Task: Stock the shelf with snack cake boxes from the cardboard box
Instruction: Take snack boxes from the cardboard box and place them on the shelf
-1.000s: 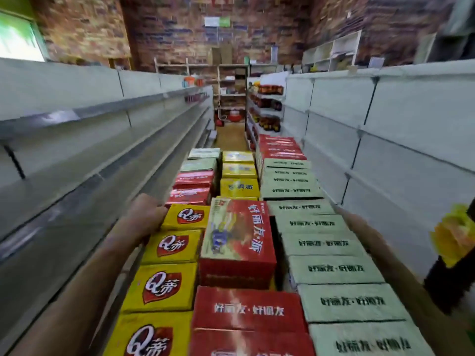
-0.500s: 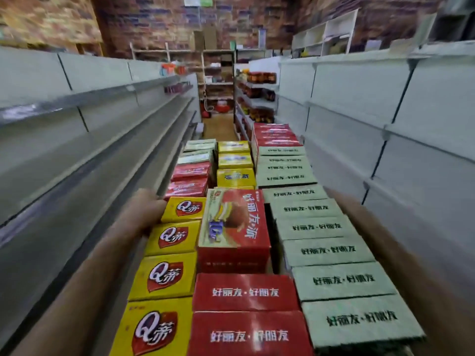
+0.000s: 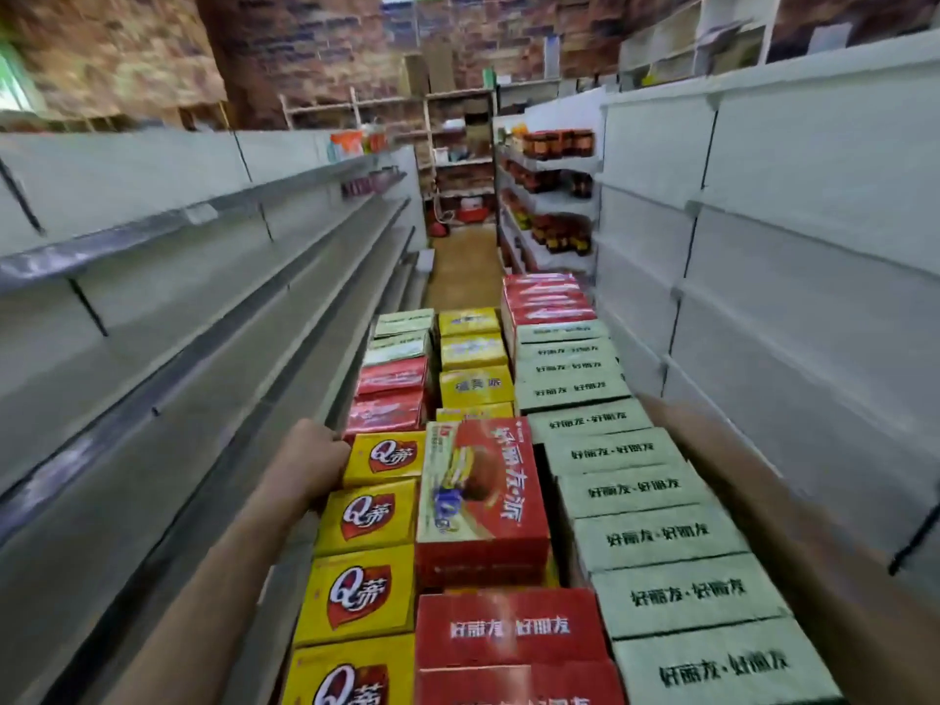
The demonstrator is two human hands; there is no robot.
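Carrying a full load of snack cake boxes down the aisle toward the shelf.

The person is walking between bare shelving with the cardboard box (image 3: 753, 506) held out in front, packed in rows: yellow boxes (image 3: 374, 516) on the left, red boxes (image 3: 508, 628) in the middle, pale green boxes (image 3: 656, 536) on the right, and one red snack cake box (image 3: 480, 496) lying face up on top. The left hand (image 3: 310, 460) is clenching round the load's left edge, beside the foremost yellow box; the right hand is hidden behind the brown flap, so its grasp cannot be told. The load is likely heavy and top-loose, so it is worth keeping it level and close to the body, walking slowly, and setting it down on the grey shelf (image 3: 168, 399) at the left before lifting any box out.
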